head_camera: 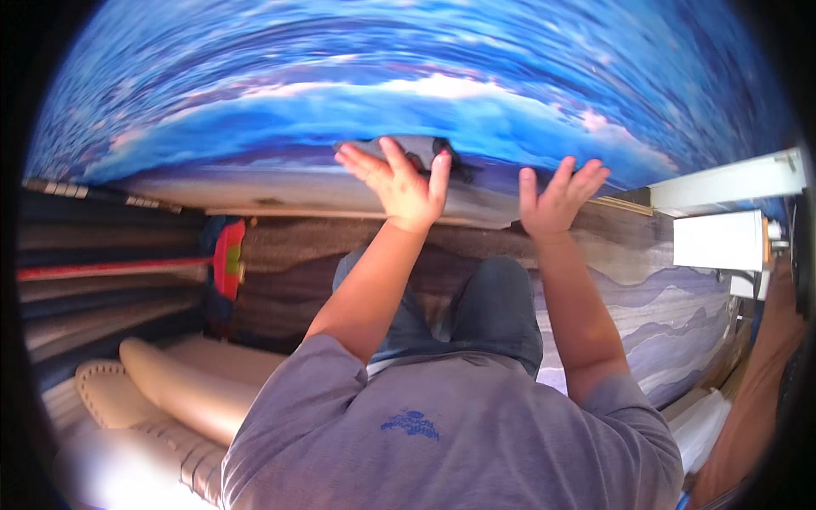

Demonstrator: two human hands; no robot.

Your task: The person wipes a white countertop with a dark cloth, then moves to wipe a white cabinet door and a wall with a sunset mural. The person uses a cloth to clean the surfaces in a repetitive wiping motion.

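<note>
My left hand (408, 188) is raised before a wall covering (395, 108) printed with a blue sea and cloudy sky. Its fingers are spread and it holds nothing. Right behind those fingers shows a dark grey shape (424, 148); I cannot tell whether it is printed or a separate object. My right hand (554, 201) is up at about the same height, palm towards the wall, fingers apart and with nothing in them. Whether either palm touches the wall covering cannot be made out. Below the hands runs the covering's pale lower edge (357, 215).
A tan sofa (191, 389) with nailhead trim stands at lower left. Further up are a red and green item (229, 260) and a red strip (115, 269). On the right are a white box (717, 241), a white ledge (727, 185) and brown cloth (758, 382). The floor (663, 319) has a wavy pattern.
</note>
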